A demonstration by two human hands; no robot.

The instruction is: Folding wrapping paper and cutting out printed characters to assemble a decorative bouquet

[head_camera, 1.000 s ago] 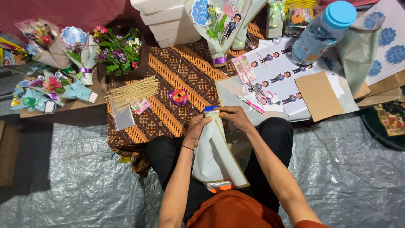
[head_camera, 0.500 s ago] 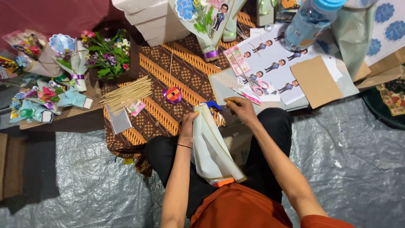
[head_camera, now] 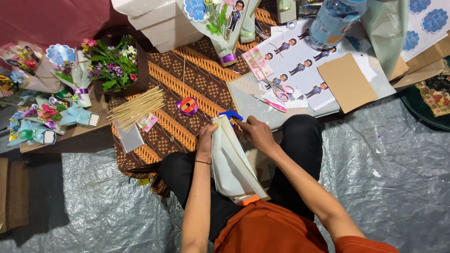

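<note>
Both hands hold a cream paper wrap over the lap, seen from the head camera.

The left hand (head_camera: 206,140) has its grip closed on the near edge of the cream paper wrap (head_camera: 233,164), a smooth folded cone; the right hand (head_camera: 255,133) pinches a blue tool (head_camera: 231,115) at its top. Beside them lie thin wooden sticks (head_camera: 136,108) and a purple ribbon roll (head_camera: 188,106) on patterned cloth (head_camera: 197,79); crinkled grey tarp (head_camera: 384,154) stretches open to the right.

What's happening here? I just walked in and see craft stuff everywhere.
A person sits cross-legged, holding a cone of pale wrapping paper in the lap. The left hand grips its edge; the right hand works at the top beside a blue tool. Wooden sticks, a ribbon roll and pink-handled scissors lie ahead.
</note>
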